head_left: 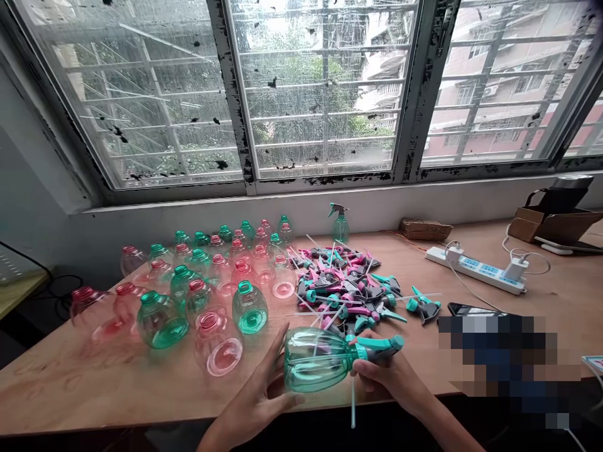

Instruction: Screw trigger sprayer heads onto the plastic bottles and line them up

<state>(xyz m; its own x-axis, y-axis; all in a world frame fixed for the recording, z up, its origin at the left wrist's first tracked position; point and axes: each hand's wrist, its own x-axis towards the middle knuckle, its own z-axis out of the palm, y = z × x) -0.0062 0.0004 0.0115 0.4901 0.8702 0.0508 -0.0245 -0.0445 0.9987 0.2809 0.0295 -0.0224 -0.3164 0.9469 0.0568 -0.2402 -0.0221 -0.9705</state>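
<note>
Green bottle at six o'clock from the spray-head pile; left hand half-curled round its base, right hand closed at the trigger top. I'd judge it light, slick; grip the neck.

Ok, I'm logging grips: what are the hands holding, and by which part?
The left hand holds a green bottle around its base end; the right hand grips the spray head near the bottle's neck.

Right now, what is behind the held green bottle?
Behind the green bottle, a heap of trigger sprayers lies on the table. The trigger head at the bottle's neck hides whatever is directly beyond.
</note>
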